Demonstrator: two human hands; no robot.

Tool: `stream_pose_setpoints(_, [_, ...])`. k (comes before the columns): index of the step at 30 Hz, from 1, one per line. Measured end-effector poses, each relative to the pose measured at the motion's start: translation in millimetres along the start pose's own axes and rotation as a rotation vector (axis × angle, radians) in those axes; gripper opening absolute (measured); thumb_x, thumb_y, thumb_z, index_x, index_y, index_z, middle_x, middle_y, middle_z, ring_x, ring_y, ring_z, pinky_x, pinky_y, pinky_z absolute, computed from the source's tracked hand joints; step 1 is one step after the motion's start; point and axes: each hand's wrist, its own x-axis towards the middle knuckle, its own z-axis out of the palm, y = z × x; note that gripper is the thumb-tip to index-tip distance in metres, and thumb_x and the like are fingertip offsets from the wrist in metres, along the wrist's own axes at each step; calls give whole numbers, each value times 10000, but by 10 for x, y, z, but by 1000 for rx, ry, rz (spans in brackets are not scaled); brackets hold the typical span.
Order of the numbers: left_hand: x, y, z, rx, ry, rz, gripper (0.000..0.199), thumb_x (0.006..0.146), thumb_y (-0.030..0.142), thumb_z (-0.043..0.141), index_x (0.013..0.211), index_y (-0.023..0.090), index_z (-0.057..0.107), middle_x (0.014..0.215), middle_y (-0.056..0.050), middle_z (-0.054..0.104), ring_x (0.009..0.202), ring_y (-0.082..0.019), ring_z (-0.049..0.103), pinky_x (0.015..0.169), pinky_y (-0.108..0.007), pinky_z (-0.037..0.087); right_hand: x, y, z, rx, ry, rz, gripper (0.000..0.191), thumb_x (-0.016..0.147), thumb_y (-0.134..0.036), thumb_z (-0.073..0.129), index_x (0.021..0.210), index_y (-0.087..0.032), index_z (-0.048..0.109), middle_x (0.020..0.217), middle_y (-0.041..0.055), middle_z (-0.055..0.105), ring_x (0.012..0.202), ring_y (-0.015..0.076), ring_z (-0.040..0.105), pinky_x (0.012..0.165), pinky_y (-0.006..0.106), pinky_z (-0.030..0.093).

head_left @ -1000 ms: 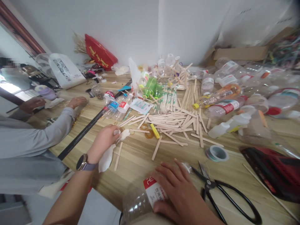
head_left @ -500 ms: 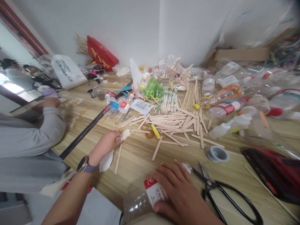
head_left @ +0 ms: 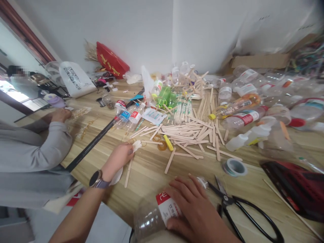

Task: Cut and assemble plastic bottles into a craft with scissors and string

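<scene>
My left hand (head_left: 120,158) is closed over the table with a crumpled white tissue (head_left: 137,145) at its fingertips. Beneath that wrist, a white piece (head_left: 116,177) shows partly; what it is I cannot make out. One wooden craft stick (head_left: 128,173) lies just right of it. A clear plastic bottle (head_left: 149,217) with a red and white label lies on its side near the front edge, my right hand (head_left: 189,202) wrapped over it. Black-handled scissors (head_left: 227,199) lie open close to the bottle's neck.
Loose craft sticks (head_left: 187,131) are heaped mid-table, with a yellow marker-like piece (head_left: 168,142) beside them. Plastic bottles (head_left: 244,116) crowd the right. A tape roll (head_left: 235,167) and a red-black case (head_left: 291,189) sit at right. Another person's sleeve (head_left: 37,145) is at left.
My left hand and wrist have shifted slightly to the right, covering more of the white piece. My right hand stays on the bottle. The other person's hand has moved a little.
</scene>
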Motion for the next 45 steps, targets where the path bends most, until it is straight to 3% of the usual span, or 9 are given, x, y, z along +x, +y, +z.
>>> stream_pose_setpoints(5, [-95, 120, -177, -385, -73, 22, 224, 816, 375, 606, 910, 179, 662, 864, -37, 707, 777, -172, 645, 716, -278, 500, -11, -12, 9, -4, 10, -1, 547, 816, -547, 685, 1213, -189, 569, 1174, 94, 680, 1076, 327, 608, 918, 591, 442])
stream_pose_setpoints(8, [-199, 352, -46, -1321, -209, -150, 317, 722, 337, 753, 977, 173, 663, 876, -26, 723, 769, -140, 675, 731, -241, 530, -12, -24, -3, -1, 36, 12, 542, 807, -495, 717, 1218, -184, 548, 1174, 107, 674, 1106, 333, 594, 926, 601, 437])
stream_pose_setpoints(10, [-261, 523, 103, -1699, -418, -196, 337, 678, 308, 801, 947, 151, 670, 807, -30, 729, 716, -128, 687, 699, -205, 538, -18, -32, -8, 1, 51, 26, 541, 797, -467, 736, 1214, -186, 537, 1171, 112, 671, 1120, 339, 583, 932, 608, 426])
stream_pose_setpoints(17, [-359, 936, 294, -1860, -620, -217, 292, 741, 316, 754, 934, 119, 657, 795, -49, 735, 706, -113, 689, 672, -162, 532, -88, -5, -2, 55, 244, 192, 294, 942, -310, 543, 1207, -186, 508, 1134, 97, 648, 1125, 281, 554, 991, 531, 389])
stream_pose_setpoints(25, [-438, 1189, 290, -1808, -712, -285, 242, 721, 225, 780, 862, 135, 605, 781, -16, 712, 717, -101, 682, 700, -178, 513, 23, -4, -154, 355, 436, 464, 338, 945, -368, 547, 1248, -221, 517, 928, 35, 637, 813, 160, 620, 669, 255, 522])
stream_pose_setpoints(30, [-509, 1284, 312, -1700, -804, -306, 327, 641, 289, 852, 782, 125, 607, 758, -18, 690, 694, -116, 678, 739, -238, 509, 48, 7, -170, 761, 410, 628, 211, 928, -393, 568, 882, -204, 650, 779, 22, 658, 708, 155, 628, 643, 250, 518])
stream_pose_setpoints(37, [-535, 1330, 311, -1596, -832, -266, 425, 553, 415, 872, 756, 148, 609, 714, -14, 677, 650, -126, 641, 658, -248, 462, 9, 45, -172, 869, 367, 741, 293, 920, -442, 553, 803, -198, 666, 732, 30, 673, 682, 164, 627, 627, 238, 517])
stream_pose_setpoints(40, [-494, 1223, 253, -1400, -683, -166, 358, 617, 414, 823, 762, 150, 629, 739, -20, 677, 644, -118, 599, 638, -243, 437, -9, 46, -139, 869, 359, 750, 327, 937, -451, 515, 770, -202, 646, 673, 12, 626, 635, 150, 599, 582, 217, 504])
stream_pose_setpoints(45, [-160, 647, -19, -680, -6, 85, 209, 817, 393, 606, 805, 184, 599, 983, -57, 693, 886, -177, 621, 802, -285, 466, -94, 19, -86, 825, 347, 708, 293, 938, -422, 517, 779, -213, 645, 680, -1, 600, 643, 141, 580, 590, 208, 483])
